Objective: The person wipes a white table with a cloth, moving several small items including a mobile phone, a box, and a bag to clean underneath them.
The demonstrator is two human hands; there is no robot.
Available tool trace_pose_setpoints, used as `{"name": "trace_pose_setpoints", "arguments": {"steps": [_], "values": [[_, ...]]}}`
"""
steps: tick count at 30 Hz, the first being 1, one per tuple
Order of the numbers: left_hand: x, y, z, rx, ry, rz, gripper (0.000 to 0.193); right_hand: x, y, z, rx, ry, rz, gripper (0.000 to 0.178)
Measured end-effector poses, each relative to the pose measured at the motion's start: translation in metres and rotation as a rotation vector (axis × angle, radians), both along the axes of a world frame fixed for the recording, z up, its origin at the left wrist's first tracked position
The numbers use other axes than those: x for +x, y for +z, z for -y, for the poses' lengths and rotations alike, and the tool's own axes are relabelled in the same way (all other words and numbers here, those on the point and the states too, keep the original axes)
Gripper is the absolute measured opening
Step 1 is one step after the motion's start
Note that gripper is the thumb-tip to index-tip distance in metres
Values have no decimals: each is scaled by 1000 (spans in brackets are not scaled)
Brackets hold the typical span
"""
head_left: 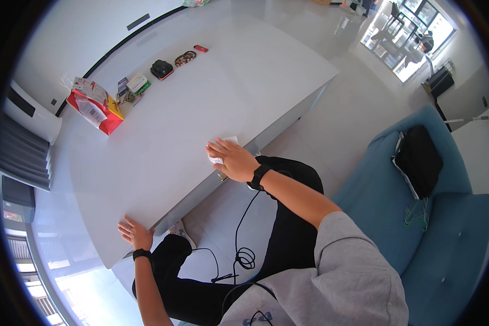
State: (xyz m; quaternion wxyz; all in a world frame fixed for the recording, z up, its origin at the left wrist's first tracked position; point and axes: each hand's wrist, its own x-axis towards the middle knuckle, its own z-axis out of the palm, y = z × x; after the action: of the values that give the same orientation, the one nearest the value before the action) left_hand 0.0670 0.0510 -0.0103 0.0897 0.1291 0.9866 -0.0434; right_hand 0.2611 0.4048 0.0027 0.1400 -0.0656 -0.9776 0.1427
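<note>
While both hands rest on it, one white table (pixel 163 146) fills the view. One blue sofa (pixel 445 239) sits to the right, one black bag (pixel 418 160) on it. One red box (pixel 95 106) stands at the far edge. Right hand (pixel 232 159) presses flat, fingers spread, on one white cloth (pixel 223 150) near the front edge. Left hand (pixel 135 232) lies open on the table corner.

Head-worn fisheye, steeply down over table (pixel 163 157)

smooth glossy white table (pixel 201 103), soft paper tissue (pixel 218 159).
</note>
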Motion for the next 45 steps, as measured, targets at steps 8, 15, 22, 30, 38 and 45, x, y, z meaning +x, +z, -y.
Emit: {"name": "trace_pose_setpoints", "arguments": {"steps": [8,15,22,30,38,45], "values": [[-9,-18,18,-121,16,-43,121,27,13,-145,-240,-283,328,39],[-13,-28,12,-80,-5,-78,122,26,-15,-158,-138,-800,253,57],[-14,-22,9,-114,-7,-107,117,-7,-17,-66,-79,-587,174,54],[1,-8,-3,-69,-11,-107,118,-43,-21,58,-95,-511,-82,69],[12,19,-11,79,-36,-55,120,-79,-22,155,-55,-330,-192,70],[5,0,2,47,-72,-137,120,-77,-17,157,-36,-176,-213,73]]}}
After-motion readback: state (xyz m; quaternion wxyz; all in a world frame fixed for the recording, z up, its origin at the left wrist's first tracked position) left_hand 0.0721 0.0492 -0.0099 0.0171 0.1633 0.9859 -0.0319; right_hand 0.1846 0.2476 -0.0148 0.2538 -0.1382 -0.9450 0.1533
